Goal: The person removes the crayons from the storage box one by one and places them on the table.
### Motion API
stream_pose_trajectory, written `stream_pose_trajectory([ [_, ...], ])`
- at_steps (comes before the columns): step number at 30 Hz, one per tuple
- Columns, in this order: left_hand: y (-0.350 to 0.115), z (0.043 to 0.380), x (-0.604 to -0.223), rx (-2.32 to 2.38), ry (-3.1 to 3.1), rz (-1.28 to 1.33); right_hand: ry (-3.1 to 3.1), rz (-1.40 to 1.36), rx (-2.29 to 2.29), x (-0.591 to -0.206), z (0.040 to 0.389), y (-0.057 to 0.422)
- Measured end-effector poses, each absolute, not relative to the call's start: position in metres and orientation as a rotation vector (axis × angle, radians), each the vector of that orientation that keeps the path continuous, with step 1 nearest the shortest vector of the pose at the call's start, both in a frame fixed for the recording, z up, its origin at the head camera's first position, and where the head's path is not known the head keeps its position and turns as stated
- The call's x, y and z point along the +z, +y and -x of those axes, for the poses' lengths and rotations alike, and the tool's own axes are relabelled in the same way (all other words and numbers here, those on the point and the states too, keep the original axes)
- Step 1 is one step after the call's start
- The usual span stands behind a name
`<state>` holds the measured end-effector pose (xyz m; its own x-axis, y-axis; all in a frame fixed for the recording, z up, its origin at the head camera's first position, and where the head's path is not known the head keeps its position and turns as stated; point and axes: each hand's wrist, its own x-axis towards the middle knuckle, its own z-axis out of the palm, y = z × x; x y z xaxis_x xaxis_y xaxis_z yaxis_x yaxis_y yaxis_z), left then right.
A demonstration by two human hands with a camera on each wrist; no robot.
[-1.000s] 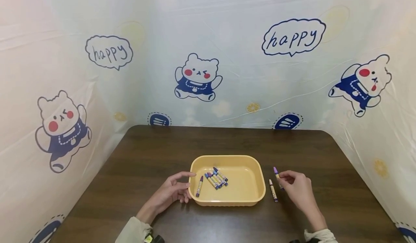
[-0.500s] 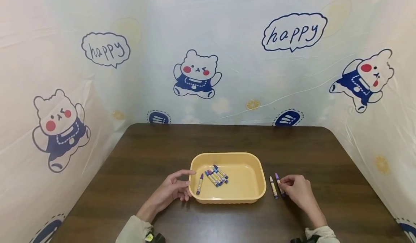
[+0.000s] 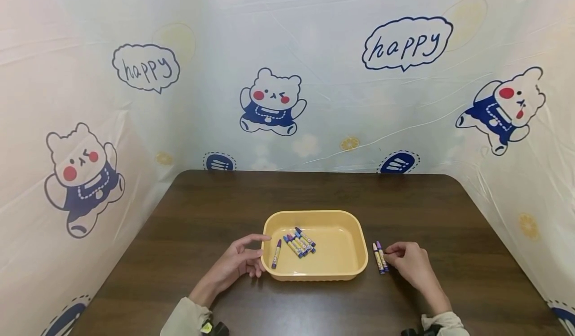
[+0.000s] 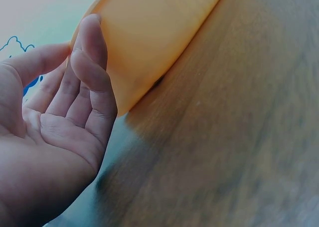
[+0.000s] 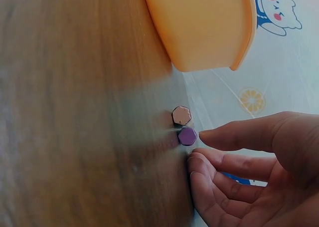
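In the head view my left hand (image 3: pixel 233 265) rests at the left end of a yellow plastic tray (image 3: pixel 314 277). Its index finger reaches over the rim and its thumb lies against the outer side. Inside the tray lie several crayons (image 3: pixel 300 245), mostly bunched together, plus a separate purple-tipped crayon (image 3: pixel 276 254). Right of the tray, a pale-tipped crayon (image 3: pixel 378 258) and a purple crayon (image 3: pixel 381 252) lie side by side on the table. My right hand (image 3: pixel 414 267) is beside the purple crayon; in the right wrist view its thumb (image 5: pixel 219 136) and fingertips are right against it.
The dark wooden table (image 3: pixel 215 201) has rounded far corners. A pale curtain (image 3: pixel 332 101) printed with bears and "happy" bubbles surrounds it behind and at both sides.
My right hand has set the purple crayon down and brought it leftward against the pale-tipped crayon, which has been straightened slightly. My left hand stays at the tray; the head view has shifted slightly.
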<state>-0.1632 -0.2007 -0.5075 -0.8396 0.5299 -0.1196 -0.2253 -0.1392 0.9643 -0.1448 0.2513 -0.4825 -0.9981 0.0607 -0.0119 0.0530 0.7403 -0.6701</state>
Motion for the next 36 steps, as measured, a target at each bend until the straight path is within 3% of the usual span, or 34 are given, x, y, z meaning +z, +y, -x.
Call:
stream_pose_trajectory([
  [23,-0.201,0.162,-0.507,2.031,1.624,-0.357,-2.844,0.117,1.058,-0.471,0.141,0.248],
  [36,-0.202,0.162,-0.507,2.028,1.636,-0.360,-2.703,-0.026,0.985,-0.443,0.137,0.225],
])
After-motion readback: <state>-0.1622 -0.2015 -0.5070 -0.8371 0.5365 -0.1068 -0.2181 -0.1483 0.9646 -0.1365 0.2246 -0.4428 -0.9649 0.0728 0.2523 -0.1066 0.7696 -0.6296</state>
